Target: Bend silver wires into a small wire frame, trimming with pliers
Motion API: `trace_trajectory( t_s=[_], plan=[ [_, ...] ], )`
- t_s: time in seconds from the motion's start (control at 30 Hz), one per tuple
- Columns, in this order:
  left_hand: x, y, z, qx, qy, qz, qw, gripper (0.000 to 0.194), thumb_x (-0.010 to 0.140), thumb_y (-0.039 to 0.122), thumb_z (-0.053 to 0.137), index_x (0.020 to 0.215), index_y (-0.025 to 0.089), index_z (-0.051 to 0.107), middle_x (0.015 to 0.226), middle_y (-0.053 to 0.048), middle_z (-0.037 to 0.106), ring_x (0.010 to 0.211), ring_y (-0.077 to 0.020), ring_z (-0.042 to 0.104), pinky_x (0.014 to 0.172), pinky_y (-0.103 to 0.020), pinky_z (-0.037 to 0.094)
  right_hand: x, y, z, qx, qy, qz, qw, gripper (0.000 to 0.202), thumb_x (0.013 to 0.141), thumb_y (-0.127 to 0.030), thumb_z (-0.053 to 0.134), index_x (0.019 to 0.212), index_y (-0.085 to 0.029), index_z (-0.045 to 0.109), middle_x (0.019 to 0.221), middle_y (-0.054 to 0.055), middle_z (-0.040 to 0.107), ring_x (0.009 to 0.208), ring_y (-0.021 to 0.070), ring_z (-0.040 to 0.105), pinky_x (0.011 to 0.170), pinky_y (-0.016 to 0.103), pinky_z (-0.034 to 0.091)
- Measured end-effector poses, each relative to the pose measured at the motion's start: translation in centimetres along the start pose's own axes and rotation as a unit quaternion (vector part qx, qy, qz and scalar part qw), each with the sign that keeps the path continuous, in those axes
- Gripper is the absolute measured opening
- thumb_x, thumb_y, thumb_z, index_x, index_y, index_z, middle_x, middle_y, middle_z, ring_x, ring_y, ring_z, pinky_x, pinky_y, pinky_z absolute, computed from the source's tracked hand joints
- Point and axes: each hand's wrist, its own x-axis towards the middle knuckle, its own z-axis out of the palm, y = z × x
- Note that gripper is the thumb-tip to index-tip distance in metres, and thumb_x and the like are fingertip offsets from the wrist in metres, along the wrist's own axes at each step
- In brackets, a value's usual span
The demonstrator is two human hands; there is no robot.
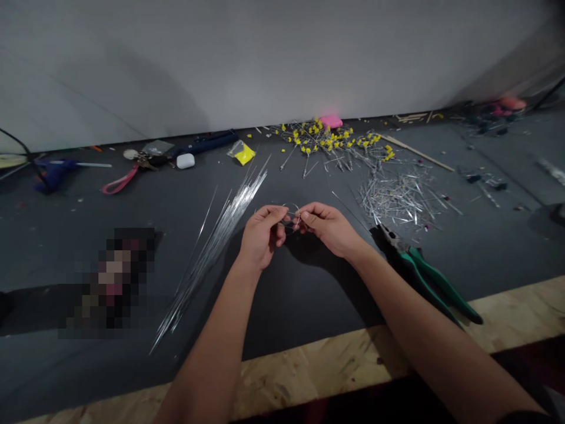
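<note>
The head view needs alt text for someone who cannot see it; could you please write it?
A person's left hand and right hand hold a thin looped wire over a dark tabletop. Long wires lie left, green-handled pliers right, yellow-tipped wires beyond.

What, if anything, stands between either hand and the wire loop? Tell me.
Nothing visible: the left hand and right hand both hold the wire loop. The wire bundle and pliers lie off to the sides.

A dark grey surface [300,306] carries long wires [210,253] left of centre, yellow-tipped wires [326,138] at upper centre, and green-handled pliers [417,262] lower right.
</note>
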Motion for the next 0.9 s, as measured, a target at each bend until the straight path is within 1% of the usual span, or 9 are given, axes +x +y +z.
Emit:
trace_trajectory(
  t_s=[0.13, 0.23, 0.33, 0.4, 0.5, 0.63, 0.73, 0.83, 0.9],
  plan=[
    [-0.1, 0.0, 0.0, -0.021, -0.022, -0.018, 0.999, 0.013, 0.069, 0.025, 0.068, 0.073, 0.014, 0.061, 0.065, 0.003, 0.057, 0.039, -0.001, 0.041, 0.032, -0.014, 0.028, -0.1, -0.2, 0.0, 0.031, -0.013, 0.024, 0.999, 0.014, 0.075, -0.033, 0.068, 0.081, -0.02, 0.066, 0.073, -0.001, 0.065, 0.069, 0.0104, 0.059, 0.067, 0.026, 0.047],
    [0.0, -0.1, 0.1, -0.015, -0.005, 0.0, 1.0, 0.015, 0.069, 0.027, 0.069, 0.074, 0.015, 0.06, 0.067, 0.003, 0.058, 0.041, -0.0015, 0.043, 0.033, -0.015, 0.031, 0.0, -0.4, 0.2, 0.055, -0.009, 0.032, 0.998, 0.014, 0.075, -0.033, 0.068, 0.082, -0.02, 0.067, 0.076, 0.0, 0.065, 0.072, 0.0107, 0.06, 0.069, 0.026, 0.049],
    [0.0, -0.3, 0.4, 0.004, 0.024, 0.028, 0.999, 0.017, 0.069, 0.029, 0.069, 0.076, 0.016, 0.06, 0.069, 0.003, 0.059, 0.042, -0.0029, 0.046, 0.035, -0.017, 0.033, 0.1, -0.5, 0.3, 0.069, 0.013, 0.032, 0.997, 0.015, 0.076, -0.034, 0.067, 0.083, -0.021, 0.066, 0.078, 0.0, 0.064, 0.071, 0.01, 0.059, 0.071, 0.027, 0.049],
    [0.0, -0.4, 0.5, 0.011, 0.032, 0.041, 0.999, 0.016, 0.069, 0.029, 0.069, 0.076, 0.016, 0.06, 0.07, 0.002, 0.059, 0.042, -0.0032, 0.047, 0.035, -0.017, 0.034, 0.1, -0.5, 0.4, 0.069, 0.023, 0.034, 0.997, 0.015, 0.075, -0.034, 0.068, 0.083, -0.021, 0.066, 0.076, -0.001, 0.063, 0.069, 0.0094, 0.057, 0.072, 0.027, 0.049],
    [-0.1, -0.3, 0.5, 0.005, 0.019, 0.041, 0.999, 0.015, 0.069, 0.028, 0.068, 0.074, 0.016, 0.06, 0.069, 0.002, 0.059, 0.042, -0.0028, 0.045, 0.034, -0.017, 0.032, 0.1, -0.5, 0.3, 0.071, 0.013, 0.037, 0.997, 0.013, 0.073, -0.031, 0.07, 0.08, -0.021, 0.066, 0.077, -0.001, 0.063, 0.069, 0.0086, 0.057, 0.073, 0.026, 0.049],
    [-0.2, 0.0, 0.2, -0.009, -0.016, 0.012, 1.0, 0.015, 0.07, 0.028, 0.068, 0.074, 0.016, 0.061, 0.068, 0.003, 0.058, 0.041, -0.0019, 0.043, 0.032, -0.016, 0.031, -0.1, -0.7, 0.0, 0.085, -0.016, 0.059, 0.995, 0.011, 0.072, -0.029, 0.071, 0.079, -0.022, 0.067, 0.079, -0.001, 0.065, 0.073, 0.0097, 0.059, 0.075, 0.027, 0.05],
    [-0.2, 0.3, 0.0, 0.0, -0.024, -0.002, 1.0, 0.015, 0.07, 0.028, 0.068, 0.074, 0.016, 0.061, 0.067, 0.003, 0.058, 0.04, -0.0017, 0.043, 0.032, -0.015, 0.03, -0.2, -0.8, -0.2, 0.078, -0.028, 0.071, 0.994, 0.011, 0.072, -0.029, 0.071, 0.08, -0.022, 0.067, 0.079, -0.001, 0.065, 0.074, 0.0104, 0.06, 0.077, 0.029, 0.051],
    [0.0, 0.7, -0.4, 0.033, -0.011, -0.001, 0.999, 0.014, 0.07, 0.028, 0.068, 0.073, 0.016, 0.061, 0.065, 0.002, 0.058, 0.038, -0.0018, 0.042, 0.031, -0.015, 0.028, -0.1, -0.7, -0.2, 0.051, -0.028, 0.065, 0.996, 0.011, 0.073, -0.029, 0.069, 0.081, -0.022, 0.068, 0.082, -0.001, 0.066, 0.076, 0.0102, 0.06, 0.079, 0.029, 0.049],
    [0.1, 0.9, -0.7, 0.07, -0.006, -0.002, 0.998, 0.013, 0.07, 0.027, 0.068, 0.071, 0.016, 0.061, 0.064, 0.002, 0.059, 0.037, -0.0016, 0.041, 0.03, -0.015, 0.026, 0.0, -0.7, -0.1, 0.014, -0.023, 0.057, 0.998, 0.015, 0.073, -0.029, 0.069, 0.086, -0.021, 0.069, 0.085, 0.0, 0.066, 0.076, 0.0101, 0.059, 0.079, 0.028, 0.047]
  ],
)
